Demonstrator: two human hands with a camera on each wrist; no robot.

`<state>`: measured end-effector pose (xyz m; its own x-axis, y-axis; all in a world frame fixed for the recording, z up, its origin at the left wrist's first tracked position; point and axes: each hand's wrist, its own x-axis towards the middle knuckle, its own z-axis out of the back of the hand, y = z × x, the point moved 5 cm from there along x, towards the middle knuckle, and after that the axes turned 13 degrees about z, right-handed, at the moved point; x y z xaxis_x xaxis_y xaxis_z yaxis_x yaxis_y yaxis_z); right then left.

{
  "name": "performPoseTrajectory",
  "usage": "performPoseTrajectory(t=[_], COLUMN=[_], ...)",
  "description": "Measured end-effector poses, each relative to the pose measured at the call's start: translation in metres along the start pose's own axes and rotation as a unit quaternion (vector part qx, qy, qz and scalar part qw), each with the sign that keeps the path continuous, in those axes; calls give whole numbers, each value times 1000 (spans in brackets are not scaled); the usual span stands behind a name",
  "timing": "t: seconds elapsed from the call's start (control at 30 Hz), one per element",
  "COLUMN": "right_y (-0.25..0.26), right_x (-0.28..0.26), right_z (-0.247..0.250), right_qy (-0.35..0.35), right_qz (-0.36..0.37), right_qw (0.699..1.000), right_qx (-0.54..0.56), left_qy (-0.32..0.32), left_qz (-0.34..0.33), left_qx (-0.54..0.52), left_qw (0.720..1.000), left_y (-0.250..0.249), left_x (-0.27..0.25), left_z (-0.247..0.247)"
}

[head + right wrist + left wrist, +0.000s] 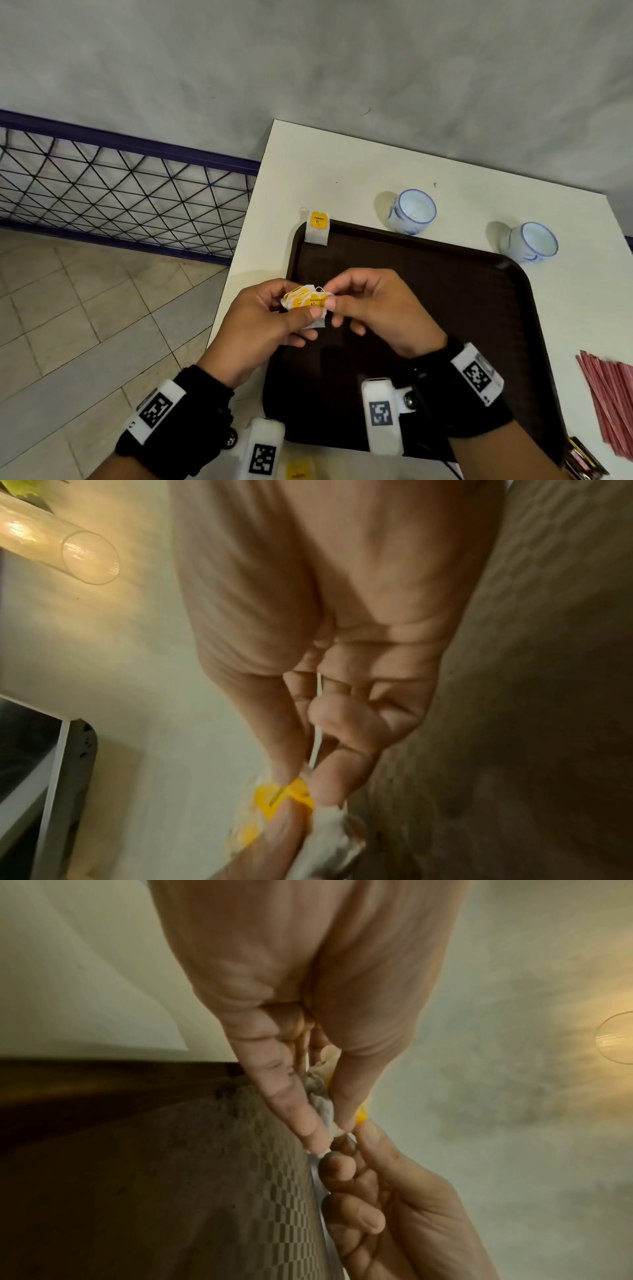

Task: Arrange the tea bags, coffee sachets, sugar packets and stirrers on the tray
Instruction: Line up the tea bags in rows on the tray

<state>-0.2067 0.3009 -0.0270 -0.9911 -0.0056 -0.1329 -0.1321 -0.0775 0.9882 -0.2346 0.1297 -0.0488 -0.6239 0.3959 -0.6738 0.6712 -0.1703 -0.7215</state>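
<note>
At centre frame of the head view, above the left part of the dark brown tray (479, 308), the left hand (260, 318) grips a small bunch of tea bags (306, 301) with yellow tags, fingers and thumb curled round it. The right hand (373, 308) meets the bunch from the right, thumb and forefinger pinching its near edge, apparently to peel off a single bag. The bunch thus lies directly between the two hands, its tagged faces turned upward; neither hand is nearer. The left wrist view shows the white bags (322, 1104) squeezed between the left fingers (294, 1110); in the right wrist view a yellow tag (287, 796) sits at the right fingertips (325, 785), a thin white thread running up the palm.

One tea bag (317, 228) already lies at the tray's upper-left corner, straddling the rim, long axis running up the frame. Otherwise the tray floor appears bare. Two blue-and-white cups (411, 210) stand on the white table (342, 164) above the tray, both seemingly empty. Red stirrers (609, 401) lie at lower right, off the tray. Separation of one bag without dragging tangled threads is judged the next requirement.
</note>
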Motion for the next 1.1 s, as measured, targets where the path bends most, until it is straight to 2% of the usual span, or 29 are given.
performPoseTrajectory(t=[0.1, 0.2, 0.33, 0.47, 0.6, 0.8, 1.1], right_y=[-4, -1, 6, 3, -3, -16, -27], right_x=[2, 3, 13, 36, 61, 93, 105], right_z=[-2, -2, 6, 21, 27, 27, 25], right_qy=[-23, -26, -49, -95, -102, -128, -164], right_qz=[4, 7, -1, -18, -45, -39, -45], right_qw=[1000, 1000, 998, 994, 993, 989, 982], right_qx=[-5, 5, 42, 45, 31, -61, -79], left_qy=[11, 19, -7, -20, -16, -24, -29], left_qz=[-4, 12, 13, 8, 5, 2, -9], left_qx=[-6, -58, -84, -61, -44, -33, -9], left_qw=[1000, 998, 996, 998, 999, 999, 1000], left_y=[0, -1, -2, 3, 8, 8, 8], left_x=[-2, -2, 1, 3, 4, 6, 7], left_z=[-3, 1, 14, 20, 20, 20, 20])
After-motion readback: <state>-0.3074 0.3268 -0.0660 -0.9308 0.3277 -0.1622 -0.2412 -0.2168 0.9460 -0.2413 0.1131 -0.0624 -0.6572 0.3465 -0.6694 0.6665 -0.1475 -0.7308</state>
